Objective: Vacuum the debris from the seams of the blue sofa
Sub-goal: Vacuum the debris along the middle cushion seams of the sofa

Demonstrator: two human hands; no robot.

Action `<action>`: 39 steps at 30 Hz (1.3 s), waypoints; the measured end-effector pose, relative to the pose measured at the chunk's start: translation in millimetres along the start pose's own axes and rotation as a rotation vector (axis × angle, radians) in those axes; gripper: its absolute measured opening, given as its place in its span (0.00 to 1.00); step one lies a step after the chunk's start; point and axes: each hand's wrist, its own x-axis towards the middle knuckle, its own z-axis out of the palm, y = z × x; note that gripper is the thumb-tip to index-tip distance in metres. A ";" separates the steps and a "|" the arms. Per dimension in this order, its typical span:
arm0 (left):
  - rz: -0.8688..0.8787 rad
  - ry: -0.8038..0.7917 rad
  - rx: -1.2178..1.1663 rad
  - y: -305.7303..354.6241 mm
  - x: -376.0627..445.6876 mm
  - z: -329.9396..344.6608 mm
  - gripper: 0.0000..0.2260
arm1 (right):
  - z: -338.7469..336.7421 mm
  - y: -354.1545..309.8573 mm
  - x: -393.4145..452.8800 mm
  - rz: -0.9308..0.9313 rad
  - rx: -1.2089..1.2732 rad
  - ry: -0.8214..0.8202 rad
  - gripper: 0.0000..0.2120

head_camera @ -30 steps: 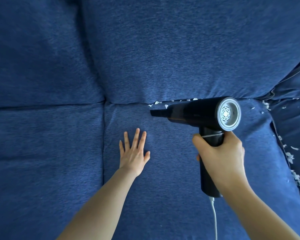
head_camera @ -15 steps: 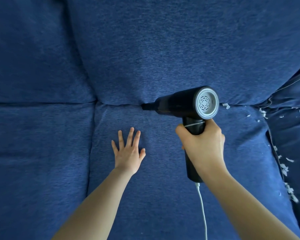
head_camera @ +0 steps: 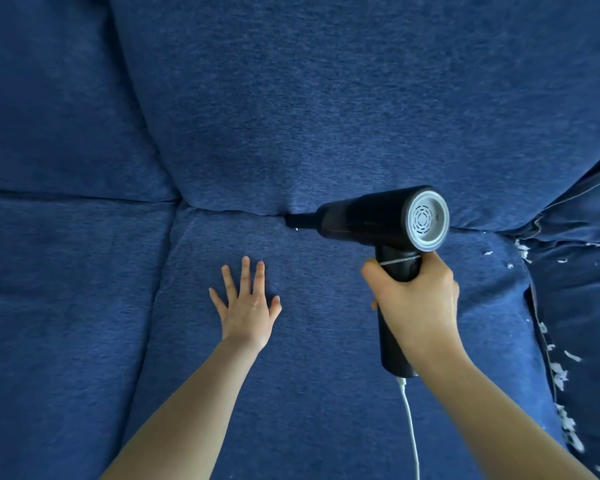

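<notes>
Blue, soft upholstery covers the sofa (head_camera: 326,98). On its seat cushion (head_camera: 326,393) the left hand (head_camera: 246,308) is laid flat, fingers spread, holding nothing. Further right, the black handheld vacuum (head_camera: 371,216) is clamped at its upright handle by the right hand (head_camera: 414,299), a grip well suited to what is judged a rigid, fairly light tool. Its barrel lies level, long axis left-right, nozzle pointed left into the back seam. White debris (head_camera: 561,375) is seen along the right-hand seam.

Left hand (head_camera: 248,308) flat; right hand (head_camera: 417,296) clenched
</notes>
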 end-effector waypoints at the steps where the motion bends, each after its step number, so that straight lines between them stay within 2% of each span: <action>1: 0.012 0.023 0.015 1.0 0.4 0.4 0.32 | -2.6 1.5 1.3 -0.007 -0.005 0.001 0.10; 4: 0.024 0.051 0.038 2.7 1.0 -0.5 0.32 | -10.0 2.7 1.0 -0.026 -0.018 0.006 0.10; 20: 0.084 -0.005 0.097 -5.4 -2.5 -14.8 0.30 | -13.0 -2.4 -22.4 0.014 -0.023 -0.009 0.11; 39: 0.140 -0.038 0.062 -8.2 -4.8 -15.1 0.29 | -13.1 -8.1 -5.6 0.007 -0.091 0.096 0.11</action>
